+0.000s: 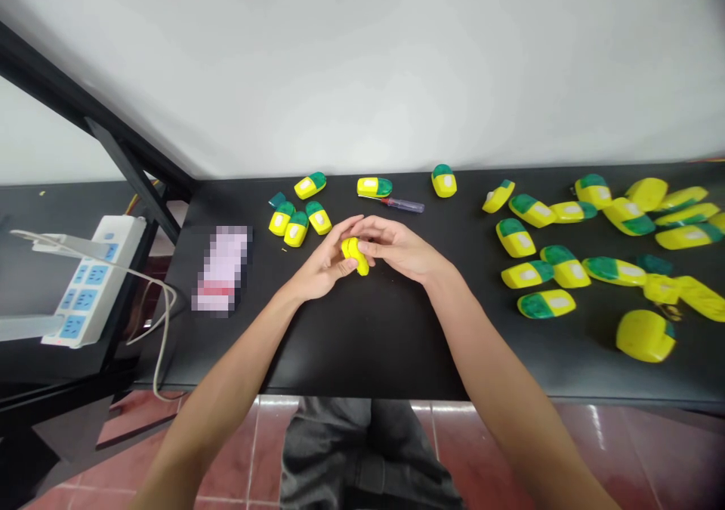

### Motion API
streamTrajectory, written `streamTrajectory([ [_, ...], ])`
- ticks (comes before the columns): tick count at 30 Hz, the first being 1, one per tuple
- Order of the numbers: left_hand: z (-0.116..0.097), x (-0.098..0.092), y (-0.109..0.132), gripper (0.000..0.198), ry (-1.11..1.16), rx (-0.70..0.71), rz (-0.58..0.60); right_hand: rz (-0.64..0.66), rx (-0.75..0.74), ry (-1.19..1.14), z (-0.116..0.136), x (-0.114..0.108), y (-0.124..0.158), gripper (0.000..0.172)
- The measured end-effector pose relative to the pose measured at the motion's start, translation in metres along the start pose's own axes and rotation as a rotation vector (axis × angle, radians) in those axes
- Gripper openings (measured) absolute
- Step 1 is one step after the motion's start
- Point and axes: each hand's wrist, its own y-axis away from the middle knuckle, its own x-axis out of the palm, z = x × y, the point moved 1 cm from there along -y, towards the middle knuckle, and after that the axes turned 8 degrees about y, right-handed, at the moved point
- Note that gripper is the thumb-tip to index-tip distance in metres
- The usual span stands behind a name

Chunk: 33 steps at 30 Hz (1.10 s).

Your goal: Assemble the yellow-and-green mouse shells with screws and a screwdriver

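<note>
The two bare hands meet over the middle of the black table (385,336), the left hand (324,262) and the right hand (396,249) curled together around one yellow plastic capsule (355,257), their fingers pressed against it from both sides and part of it hidden. Just above the hands lie a screwdriver (403,205) with a translucent purple handle and a yellow-and-green capsule shell (374,187), its tip pointing toward the shell. A second single shell (444,180) stands further right near the back edge. Up and left of the hands sit four more shells, bunched close together, with one small teal piece (277,199) beside them. Across the right side spreads a dense cluster (572,261) of roughly twenty yellow, green and teal pieces, too overlapped for an exact count, reaching the table's right edge. Open black tabletop runs from the wrists to the near edge, and a wide gap separates the hands from that cluster. Left of them lies one pixelated pink-and-white packet (222,268). Beyond the table's left edge is one white power strip (94,279) with a pale cable (165,321) trailing from it.
</note>
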Motion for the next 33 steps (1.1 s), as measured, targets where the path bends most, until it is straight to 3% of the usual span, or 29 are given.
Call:
streamTrajectory([
  [7,-0.004,0.004,0.000,0.086,0.032,-0.104,0.072,0.116,0.001,0.026,0.004,-0.002,0.003,0.036],
  [11,-0.003,0.005,0.000,0.086,0.034,-0.102,0.041,0.049,-0.006,0.013,-0.001,0.002,-0.001,0.037],
  [16,0.003,0.015,0.000,0.097,-0.139,-0.032,-0.075,-0.088,-0.043,0.053,-0.007,0.008,-0.005,0.038],
  [20,0.007,0.018,-0.002,0.086,-0.198,0.062,-0.186,-0.143,-0.134,-0.030,-0.007,0.006,-0.007,0.045],
  [24,0.007,0.014,-0.005,0.078,-0.136,0.125,-0.221,-0.149,-0.184,-0.053,-0.006,0.000,-0.007,0.052],
  [33,0.001,0.013,-0.006,0.062,0.062,0.060,-0.308,-0.106,-0.193,0.021,-0.001,-0.001,-0.003,0.046],
])
